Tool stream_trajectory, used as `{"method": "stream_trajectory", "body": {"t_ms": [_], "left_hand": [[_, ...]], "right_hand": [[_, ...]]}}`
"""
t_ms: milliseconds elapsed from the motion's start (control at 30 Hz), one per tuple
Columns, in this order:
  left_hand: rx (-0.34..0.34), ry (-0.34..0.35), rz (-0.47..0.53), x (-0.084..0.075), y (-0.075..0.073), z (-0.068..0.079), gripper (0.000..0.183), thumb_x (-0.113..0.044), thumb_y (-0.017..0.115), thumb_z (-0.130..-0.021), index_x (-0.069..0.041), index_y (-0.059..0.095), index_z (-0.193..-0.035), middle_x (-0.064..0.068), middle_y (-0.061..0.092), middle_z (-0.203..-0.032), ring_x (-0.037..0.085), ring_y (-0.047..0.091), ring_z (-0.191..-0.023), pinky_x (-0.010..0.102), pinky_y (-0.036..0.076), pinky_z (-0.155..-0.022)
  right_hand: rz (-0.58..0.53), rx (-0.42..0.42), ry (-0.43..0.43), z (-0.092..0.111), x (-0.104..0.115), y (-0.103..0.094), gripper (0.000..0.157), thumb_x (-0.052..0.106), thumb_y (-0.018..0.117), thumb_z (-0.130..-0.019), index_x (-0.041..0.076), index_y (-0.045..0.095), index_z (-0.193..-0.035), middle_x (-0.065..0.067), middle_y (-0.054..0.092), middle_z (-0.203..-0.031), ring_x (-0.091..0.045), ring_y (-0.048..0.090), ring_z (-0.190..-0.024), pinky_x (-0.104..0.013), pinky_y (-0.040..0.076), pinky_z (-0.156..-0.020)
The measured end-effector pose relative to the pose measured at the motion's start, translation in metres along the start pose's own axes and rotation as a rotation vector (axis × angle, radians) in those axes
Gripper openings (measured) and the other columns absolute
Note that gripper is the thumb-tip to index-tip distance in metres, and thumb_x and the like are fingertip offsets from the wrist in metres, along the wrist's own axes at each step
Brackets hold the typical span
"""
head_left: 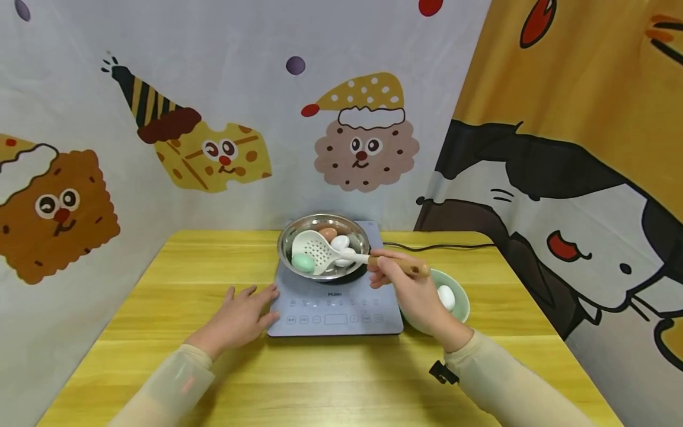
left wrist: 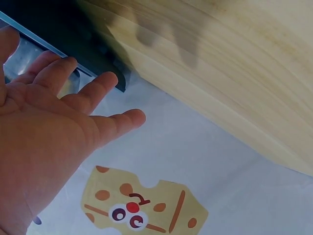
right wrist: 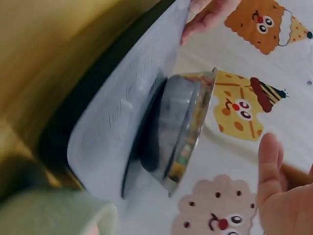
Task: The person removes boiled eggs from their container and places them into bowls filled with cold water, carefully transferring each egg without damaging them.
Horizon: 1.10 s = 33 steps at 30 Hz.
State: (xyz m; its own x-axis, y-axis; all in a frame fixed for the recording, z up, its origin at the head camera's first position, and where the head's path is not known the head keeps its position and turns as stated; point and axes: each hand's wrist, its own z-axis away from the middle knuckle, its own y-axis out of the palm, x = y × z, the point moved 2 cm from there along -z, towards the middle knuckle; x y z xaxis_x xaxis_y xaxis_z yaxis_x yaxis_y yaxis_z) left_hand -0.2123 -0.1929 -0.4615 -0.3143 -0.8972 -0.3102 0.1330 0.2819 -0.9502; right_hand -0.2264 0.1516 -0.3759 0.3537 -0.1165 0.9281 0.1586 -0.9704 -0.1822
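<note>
My right hand grips the wooden handle of a white slotted spoon. The spoon's perforated head is inside a steel bowl, overlapping a mint-green egg at the bowl's left. A brown egg and two white eggs lie behind and right of the spoon head. Under the bowl is a flat induction cooker. Fingers spread, my left hand rests at the cooker's left edge, its palm bare in the left wrist view. The right wrist view shows the bowl's side, its eggs mostly hidden.
Right of the cooker, partly behind my right forearm, stands a pale green bowl with a white egg in it. A black cable runs along the back of the wooden table. Printed cloth hangs behind.
</note>
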Motion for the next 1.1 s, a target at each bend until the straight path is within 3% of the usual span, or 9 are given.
{"method": "stream_trajectory", "body": {"t_ms": [67,167,300,500,667,900,1100], "left_hand": [[0.009,0.0,0.003,-0.002,0.001,-0.002,0.057,-0.039,0.064,-0.107,-0.012,0.056,-0.156,0.008,0.049,-0.168,0.056,0.045,-0.149,0.086,0.018,-0.12],[0.013,0.002,0.007,-0.004,0.003,-0.005,0.056,-0.039,0.064,-0.107,-0.012,0.056,-0.156,0.007,0.049,-0.168,0.056,0.045,-0.149,0.087,0.018,-0.12],[0.007,0.01,0.012,-0.006,0.005,-0.007,0.056,-0.039,0.063,-0.107,-0.012,0.056,-0.156,0.008,0.049,-0.168,0.057,0.045,-0.149,0.087,0.019,-0.12],[0.001,0.023,0.015,-0.007,0.009,-0.009,0.056,-0.039,0.063,-0.108,-0.012,0.056,-0.156,0.008,0.049,-0.168,0.057,0.046,-0.148,0.087,0.02,-0.119],[0.006,0.027,0.022,-0.008,0.011,-0.009,0.056,-0.039,0.063,-0.108,-0.013,0.056,-0.156,0.007,0.049,-0.168,0.057,0.046,-0.148,0.087,0.02,-0.119],[-0.013,0.03,0.016,-0.002,0.012,-0.007,0.056,-0.041,0.064,-0.107,-0.013,0.057,-0.155,0.008,0.051,-0.166,0.058,0.048,-0.145,0.089,0.022,-0.115],[-0.041,0.035,0.015,0.003,0.01,-0.005,0.056,-0.041,0.065,-0.106,-0.013,0.058,-0.154,0.009,0.052,-0.165,0.059,0.05,-0.142,0.09,0.024,-0.113]], "right_hand": [[-0.121,-0.064,0.17,-0.003,-0.007,-0.004,0.036,0.019,0.055,-0.111,-0.005,0.068,-0.133,-0.01,0.08,-0.099,-0.021,0.078,-0.083,-0.037,0.069,-0.08],[-0.278,-0.135,0.357,-0.007,-0.014,-0.011,0.042,0.023,0.049,-0.112,-0.006,0.062,-0.139,-0.009,0.08,-0.1,-0.018,0.078,-0.086,-0.034,0.068,-0.083],[-0.412,-0.162,0.454,-0.008,-0.016,-0.019,0.044,0.023,0.044,-0.114,-0.007,0.057,-0.143,-0.012,0.08,-0.106,-0.018,0.078,-0.088,-0.033,0.068,-0.086],[-0.445,-0.189,0.399,-0.004,-0.006,-0.039,0.039,0.024,0.042,-0.115,-0.002,0.067,-0.129,-0.011,0.081,-0.101,-0.019,0.078,-0.087,-0.032,0.068,-0.085],[-0.445,-0.199,0.318,0.013,0.01,-0.074,0.039,0.023,0.04,-0.117,0.01,0.077,-0.113,-0.007,0.082,-0.1,-0.017,0.078,-0.09,-0.03,0.067,-0.085],[-0.444,-0.162,0.227,0.063,0.027,-0.13,0.037,0.024,0.043,-0.117,0.009,0.076,-0.121,-0.009,0.083,-0.108,-0.017,0.081,-0.094,-0.029,0.067,-0.086],[-0.395,-0.276,0.156,0.115,0.027,-0.171,0.038,0.019,0.042,-0.117,0.005,0.077,-0.123,-0.013,0.084,-0.108,-0.019,0.082,-0.094,-0.032,0.068,-0.082]]}}
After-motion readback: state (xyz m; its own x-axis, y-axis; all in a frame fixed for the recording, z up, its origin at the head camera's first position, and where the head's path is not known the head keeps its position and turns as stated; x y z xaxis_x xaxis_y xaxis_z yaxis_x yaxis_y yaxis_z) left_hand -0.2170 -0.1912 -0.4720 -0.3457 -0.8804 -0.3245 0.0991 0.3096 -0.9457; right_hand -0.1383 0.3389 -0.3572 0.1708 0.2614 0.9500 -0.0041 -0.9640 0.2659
